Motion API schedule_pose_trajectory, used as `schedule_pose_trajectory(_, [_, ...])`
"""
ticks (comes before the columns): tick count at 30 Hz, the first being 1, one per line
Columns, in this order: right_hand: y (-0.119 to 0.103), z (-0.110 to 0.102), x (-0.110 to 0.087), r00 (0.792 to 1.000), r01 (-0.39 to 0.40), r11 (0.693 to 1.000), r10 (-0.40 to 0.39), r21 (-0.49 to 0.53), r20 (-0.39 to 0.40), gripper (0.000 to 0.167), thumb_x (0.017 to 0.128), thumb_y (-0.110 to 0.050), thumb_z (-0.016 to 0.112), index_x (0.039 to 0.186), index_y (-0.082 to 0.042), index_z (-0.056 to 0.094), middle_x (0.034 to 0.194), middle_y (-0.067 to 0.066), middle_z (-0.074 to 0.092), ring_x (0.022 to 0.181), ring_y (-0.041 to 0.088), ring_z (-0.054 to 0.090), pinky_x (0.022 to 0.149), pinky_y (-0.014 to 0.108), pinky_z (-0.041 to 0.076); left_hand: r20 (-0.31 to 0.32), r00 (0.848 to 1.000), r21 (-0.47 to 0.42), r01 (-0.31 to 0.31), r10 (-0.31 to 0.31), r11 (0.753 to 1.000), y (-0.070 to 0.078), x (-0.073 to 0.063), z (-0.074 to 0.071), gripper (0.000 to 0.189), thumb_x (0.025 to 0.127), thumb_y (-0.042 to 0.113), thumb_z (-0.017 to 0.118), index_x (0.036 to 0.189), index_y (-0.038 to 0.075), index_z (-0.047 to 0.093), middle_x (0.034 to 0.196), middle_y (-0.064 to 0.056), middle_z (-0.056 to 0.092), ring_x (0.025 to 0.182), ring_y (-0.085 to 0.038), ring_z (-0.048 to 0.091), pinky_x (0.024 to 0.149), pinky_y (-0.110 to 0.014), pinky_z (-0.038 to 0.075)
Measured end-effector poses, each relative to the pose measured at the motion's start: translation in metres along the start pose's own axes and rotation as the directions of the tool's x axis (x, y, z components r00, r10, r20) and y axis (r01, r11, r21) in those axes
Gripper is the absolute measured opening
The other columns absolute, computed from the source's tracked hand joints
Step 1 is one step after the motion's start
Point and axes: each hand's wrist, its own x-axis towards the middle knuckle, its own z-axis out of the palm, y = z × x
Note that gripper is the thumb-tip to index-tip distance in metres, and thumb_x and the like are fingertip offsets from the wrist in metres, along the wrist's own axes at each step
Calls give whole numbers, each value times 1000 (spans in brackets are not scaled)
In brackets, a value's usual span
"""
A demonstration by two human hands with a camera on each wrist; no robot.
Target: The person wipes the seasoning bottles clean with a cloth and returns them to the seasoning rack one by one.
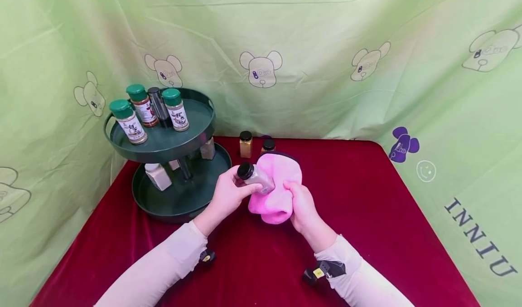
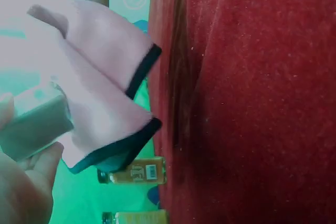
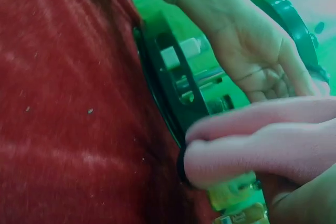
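My left hand (image 1: 229, 192) grips a clear spice jar (image 1: 261, 180) with a black lid, tilted so its base points to the right. A pink cloth (image 1: 277, 184) with a dark edge is held by my right hand (image 1: 303, 205), the thumb lying on top of it. The jar's base lies against the cloth in the head view. In the left wrist view the jar (image 2: 37, 121) sits between thumb and fingers beside the cloth (image 2: 100, 77). Folds of the cloth (image 3: 252, 150) cover part of the right wrist view.
A dark green two-tier rack (image 1: 179, 143) stands at left. Its upper tier carries several bottles, including a green-capped one (image 1: 175, 109); white-filled jars (image 1: 158, 176) sit below. Behind the cloth stand two black-lidded jars, one amber (image 1: 245, 144), one partly hidden (image 1: 268, 145). Red cloth (image 1: 359, 216) covers the table.
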Motion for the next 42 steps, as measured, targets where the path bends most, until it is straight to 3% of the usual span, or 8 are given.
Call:
schedule_pose_trajectory(3, [-2, -1, -1, 999, -31, 999, 32, -26, 32, 15, 97, -9, 53, 84, -10, 63, 72, -4, 67, 70, 7, 64, 69, 24, 54, -2, 999, -8, -45, 45, 999, 1, 1, -2, 49, 82, 34, 88, 124, 19, 69, 117, -2, 74, 101, -22, 71, 84, -35, 61])
schedule_pose_trajectory(9, [-10, -8, -7, 998, 50, 992, -45, -112, 44, 14, 93, -8, 55, 81, -9, 62, 67, -3, 66, 63, 9, 63, 61, 24, 53, -29, 998, 9, -48, 49, 999, 3, 4, -8, 52, 80, 34, 89, 126, 19, 68, 119, -3, 73, 104, -23, 70, 87, -38, 60])
schedule_pose_trajectory(14, [-9, -8, -9, 996, 91, 996, -91, -17, -10, 9, 97, -8, 53, 92, -6, 59, 75, -1, 68, 70, 10, 66, 66, 25, 55, 5, 1000, 14, -12, 12, 1000, 1, 3, -9, 54, 80, 31, 89, 128, 20, 66, 123, -2, 70, 110, -24, 67, 90, -40, 59])
schedule_pose_trajectory(18, [-9, -5, -6, 993, 116, 992, -115, 46, -25, 6, 99, -8, 53, 96, -6, 57, 78, -2, 68, 74, 8, 66, 70, 23, 55, 38, 998, -24, -45, 46, 999, 2, 1, -6, 52, 81, 25, 89, 128, 20, 66, 123, -2, 70, 110, -24, 67, 91, -39, 59])
schedule_pose_trajectory(27, [-8, -3, -1, 999, -27, 1000, 27, 15, 43, 12, 99, -12, 53, 90, -8, 59, 71, -5, 65, 68, 6, 63, 68, 23, 55, 88, 989, -101, -113, 122, 988, -1, 3, -3, 53, 82, 15, 87, 130, 18, 65, 123, -4, 69, 106, -25, 66, 85, -32, 59])
schedule_pose_trajectory(31, [-9, -6, -1, 998, -39, 999, 39, -1, 52, 13, 98, -10, 53, 89, -9, 61, 74, -4, 67, 71, 6, 64, 70, 24, 55, 94, 985, -100, -136, 145, 986, -3, 5, -6, 53, 82, 15, 87, 131, 20, 65, 125, -2, 69, 110, -24, 65, 90, -32, 59])
schedule_pose_trajectory(36, [-12, -11, -1, 997, -27, 999, 29, -27, 78, 13, 98, -11, 53, 90, -9, 63, 76, -3, 70, 71, 8, 66, 68, 25, 55, 64, 992, -53, -103, 106, 993, 0, 5, -9, 52, 83, 22, 87, 130, 22, 64, 126, 0, 68, 114, -23, 65, 94, -37, 58])
schedule_pose_trajectory(42, [-10, -14, 2, 999, -20, 998, 22, -57, 36, 9, 97, -10, 54, 92, -6, 61, 74, -2, 69, 69, 9, 66, 67, 25, 55, -3, 999, 71, -47, 47, 996, 2, 1, -7, 55, 82, 29, 88, 130, 19, 64, 125, -2, 69, 113, -23, 66, 94, -41, 58])
